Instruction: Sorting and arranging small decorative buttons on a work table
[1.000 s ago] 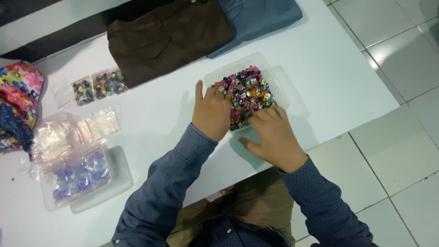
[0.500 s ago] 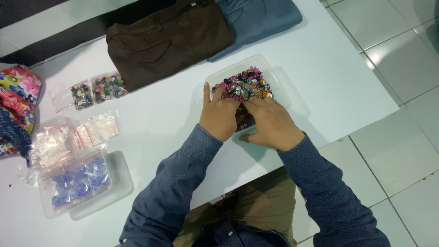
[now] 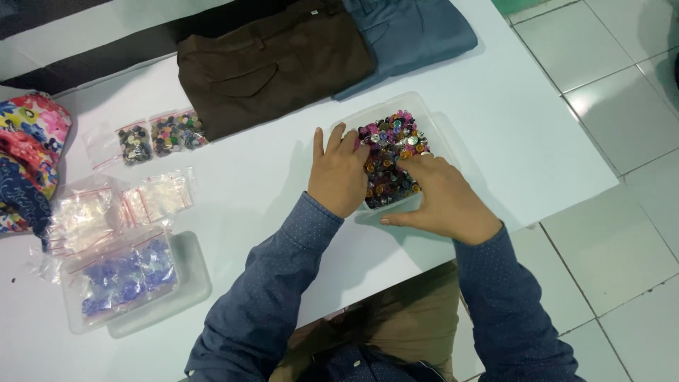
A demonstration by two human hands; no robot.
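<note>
Hands, both flat and holding nothing: left hand (image 3: 338, 173) has stayed on the clear tray's (image 3: 431, 117) near-left edge; right hand (image 3: 442, 199) has slid back, uncovering more buttons (image 3: 387, 152). Tray sits mid-worktop (image 3: 269, 184), before the folded trousers (image 3: 272, 60). Sorting seems ongoing.

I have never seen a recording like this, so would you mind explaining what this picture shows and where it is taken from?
No machine here: a camera on a person's head looks down at their own two hands over a white table. The left hand rests at the edge of a clear tray of mixed colourful buttons, and the right hand lies over the tray with fingers in the buttons. Whether either pinches a button cannot be told. Also there: folded brown trousers, folded blue trousers, small bags of dark buttons, clear bags, a tray of blue pieces and flowered cloth.
</note>
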